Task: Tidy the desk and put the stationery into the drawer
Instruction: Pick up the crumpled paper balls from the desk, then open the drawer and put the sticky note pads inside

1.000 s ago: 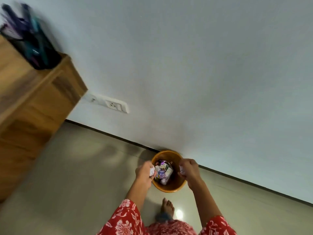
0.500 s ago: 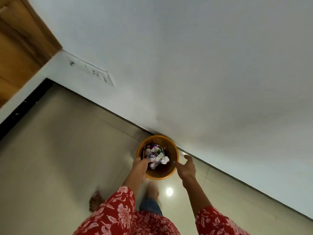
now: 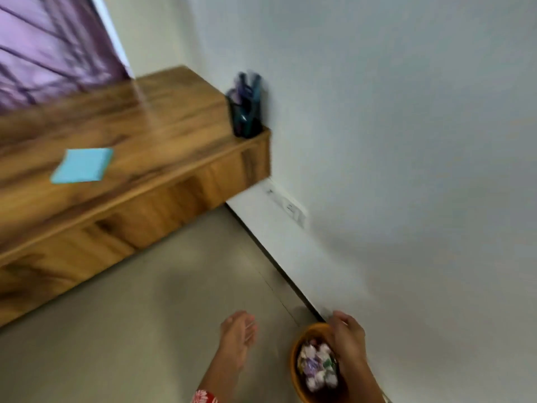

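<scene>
Wooden desk (image 3: 162, 123) holds blue notepad (image 3: 82, 165) and pen cup (image 3: 246, 117). Left hand (image 3: 238, 337) hangs empty, fingers straight; right hand (image 3: 347, 338), fingers loosely curled, holds nothing over orange bin (image 3: 300, 370). Collect notepad first.

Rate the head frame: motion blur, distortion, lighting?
Head view: strong motion blur overall; the pen holder and the blue notepad on the desk are smeared, and the left hand and right hand over the orange bin are soft. Wide-angle bending tilts the wall and the desk edge. Lighting is dim and even, with no glare.
</scene>
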